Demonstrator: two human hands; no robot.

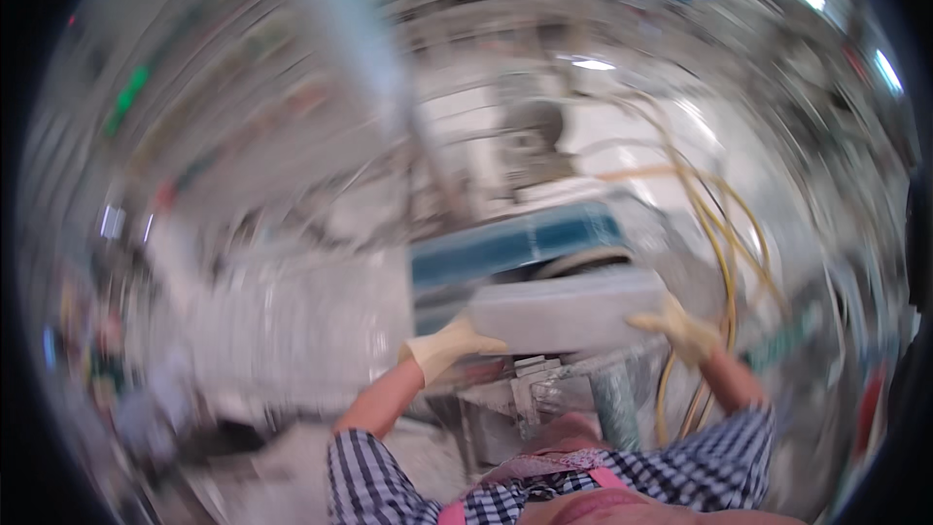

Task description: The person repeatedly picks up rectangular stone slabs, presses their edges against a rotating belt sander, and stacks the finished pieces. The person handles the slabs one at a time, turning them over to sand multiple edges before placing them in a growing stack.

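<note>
Head view: gloved hands (453, 342) (685, 329) grip a pale oblong block (569, 311) (blurred) by both ends.

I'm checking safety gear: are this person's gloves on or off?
On: cream gloves cover the left hand and right hand, which hold the pale block; bare forearms show below them.
</note>
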